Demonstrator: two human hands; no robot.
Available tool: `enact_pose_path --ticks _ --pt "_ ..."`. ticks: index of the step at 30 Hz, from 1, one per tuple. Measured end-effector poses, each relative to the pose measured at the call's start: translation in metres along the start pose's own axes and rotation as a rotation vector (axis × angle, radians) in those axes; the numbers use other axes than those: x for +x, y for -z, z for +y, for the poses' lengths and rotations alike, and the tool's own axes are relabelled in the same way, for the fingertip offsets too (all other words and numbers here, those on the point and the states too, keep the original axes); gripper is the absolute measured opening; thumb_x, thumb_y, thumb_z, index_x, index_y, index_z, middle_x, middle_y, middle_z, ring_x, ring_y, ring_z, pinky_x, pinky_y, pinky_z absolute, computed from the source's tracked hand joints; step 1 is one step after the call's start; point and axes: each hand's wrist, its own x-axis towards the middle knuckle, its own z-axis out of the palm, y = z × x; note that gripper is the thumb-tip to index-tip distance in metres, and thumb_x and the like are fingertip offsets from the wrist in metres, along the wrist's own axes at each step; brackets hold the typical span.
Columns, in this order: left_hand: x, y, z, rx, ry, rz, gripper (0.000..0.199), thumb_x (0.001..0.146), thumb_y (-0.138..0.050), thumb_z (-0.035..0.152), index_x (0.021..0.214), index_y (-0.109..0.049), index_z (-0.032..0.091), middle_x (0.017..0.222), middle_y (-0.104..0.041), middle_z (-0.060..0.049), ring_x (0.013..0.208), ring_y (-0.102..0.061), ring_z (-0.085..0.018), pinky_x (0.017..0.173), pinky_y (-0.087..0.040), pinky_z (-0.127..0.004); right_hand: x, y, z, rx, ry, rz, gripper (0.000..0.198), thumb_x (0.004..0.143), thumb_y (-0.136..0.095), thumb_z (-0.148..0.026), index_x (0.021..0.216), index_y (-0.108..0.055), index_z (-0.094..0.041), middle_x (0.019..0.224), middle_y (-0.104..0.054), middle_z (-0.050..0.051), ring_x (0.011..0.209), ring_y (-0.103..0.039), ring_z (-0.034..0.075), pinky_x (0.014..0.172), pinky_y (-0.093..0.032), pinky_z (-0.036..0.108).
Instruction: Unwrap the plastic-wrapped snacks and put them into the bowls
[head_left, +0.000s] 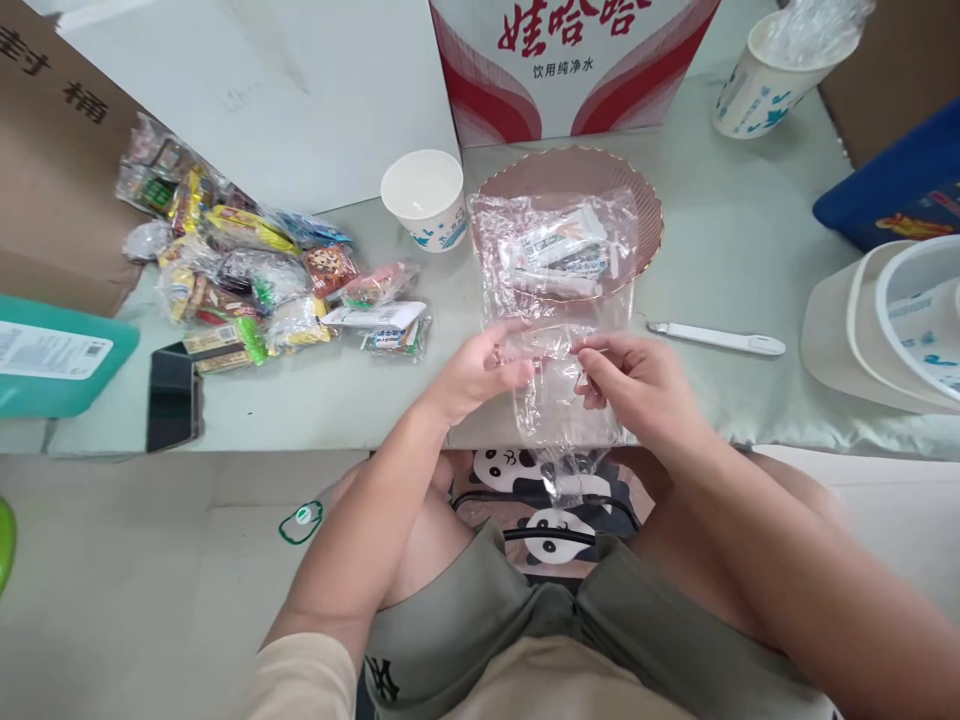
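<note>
Between 2 hands [480, 372] [637, 385], 1 clear bag [559, 405]

Bag [525, 218] over plate [592, 166], cup [435, 222] left, cutter [720, 338] right

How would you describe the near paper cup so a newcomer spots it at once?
Start at the red-and-white box at the back of the table. In front of it sits the pink plate, and the cup stands just left of that. Unlike the cup at upper right, it has no plastic sticking out.
</note>
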Motion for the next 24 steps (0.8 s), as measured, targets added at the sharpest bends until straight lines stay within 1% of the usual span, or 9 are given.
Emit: enact_pose_path --ticks 2,4,7,11,13,15,17,21,24 --pt "0.001 -0.001 -0.003 0.110 0.041 0.007 0.063 0.068 -0.085 0.025 0.127 -0.064 0.018 0.094 -0.081 -0.006 0.084 -0.077 -0.018 0.073 -0.055 -0.025 0.000 0.001 0.001 -0.009 0.007 0.051 0.020 0.087 -0.065 -0.034 0.090 -0.072 -0.015 0.057 -0.066 0.000 0.045 -0.060 0.011 0.045 -0.045 0.022" --pt "0.001 -0.001 -0.003 0.157 0.078 0.038 0.047 0.073 -0.075 0.018 0.119 -0.066 0.015 0.087 -0.081 -0.005 0.072 -0.075 -0.014 0.066 -0.053 -0.022 -0.002 0.004 0.002 -0.021 0.031 0.086 0.020 0.087 -0.065 -0.032 0.094 -0.073 -0.015 0.056 -0.064 -0.001 0.042 -0.055 0.009 0.042 -0.041 0.021" --pt "0.002 0.002 0.001 0.051 0.146 -0.012 0.035 0.075 -0.069 0.023 0.109 -0.067 0.014 0.086 -0.080 -0.007 0.064 -0.074 -0.014 0.054 -0.050 -0.020 -0.005 0.010 0.003 -0.008 0.062 0.116 0.026 0.090 -0.062 -0.032 0.106 -0.075 -0.016 0.053 -0.061 -0.003 0.039 -0.049 0.009 0.040 -0.037 0.021" --pt "0.001 0.004 0.003 -0.072 0.185 -0.129 0.062 0.075 -0.075 0.054 0.122 -0.063 0.015 0.085 -0.080 -0.010 0.062 -0.076 -0.021 0.044 -0.048 -0.021 -0.007 0.014 0.006 -0.043 0.046 0.053 0.039 0.092 -0.060 -0.031 0.127 -0.071 -0.017 0.053 -0.061 -0.004 0.038 -0.046 0.010 0.040 -0.039 0.023" --pt "0.002 0.001 0.001 0.009 0.160 -0.105 0.065 0.075 -0.080 0.050 0.127 -0.060 0.015 0.079 -0.079 -0.006 0.057 -0.074 -0.018 0.042 -0.045 -0.019 -0.006 0.014 0.008 -0.071 0.036 -0.018 0.045 0.093 -0.059 -0.030 0.135 -0.067 -0.018 0.054 -0.061 -0.003 0.039 -0.045 0.010 0.040 -0.039 0.024" --pt "0.002 -0.001 -0.001 0.106 0.131 -0.071 0.057 0.079 -0.079 0.036 0.128 -0.059 0.016 0.070 -0.076 -0.002 0.048 -0.068 -0.013 0.041 -0.043 -0.016 -0.005 0.014 0.012 -0.081 0.040 -0.083 0.048 0.094 -0.057 -0.030 0.140 -0.064 -0.020 0.054 -0.061 -0.004 0.039 -0.046 0.012 0.041 -0.039 0.025" --pt "0.003 -0.001 -0.003 0.143 0.110 -0.074 0.047 0.085 -0.071 0.030 0.129 -0.059 0.016 0.065 -0.074 0.001 0.044 -0.064 -0.011 0.040 -0.042 -0.016 -0.004 0.015 0.015 -0.082 0.058 -0.115 0.048 0.096 -0.054 -0.030 0.143 -0.062 -0.020 0.054 -0.060 -0.004 0.041 -0.049 0.013 0.042 -0.042 0.025" --pt "0.005 0.004 -0.006 0.051 0.114 -0.150 0.046 0.088 -0.068 0.033 0.130 -0.055 0.020 0.065 -0.075 0.001 0.044 -0.066 -0.013 0.038 -0.041 -0.016 -0.001 0.020 0.023 -0.057 0.121 -0.129 0.049 0.100 -0.048 -0.027 0.147 -0.057 -0.021 0.057 -0.061 -0.004 0.048 -0.058 0.015 0.052 -0.052 0.028" --pt "0.006 0.008 -0.007 -0.037 0.118 -0.165 0.042 0.081 -0.076 0.038 0.116 -0.060 0.019 0.067 -0.075 0.000 0.044 -0.067 -0.014 0.037 -0.043 -0.017 0.000 0.021 0.029 -0.051 0.212 -0.136 0.043 0.100 -0.048 -0.027 0.141 -0.060 -0.025 0.071 -0.068 -0.001 0.058 -0.067 0.015 0.063 -0.058 0.031"
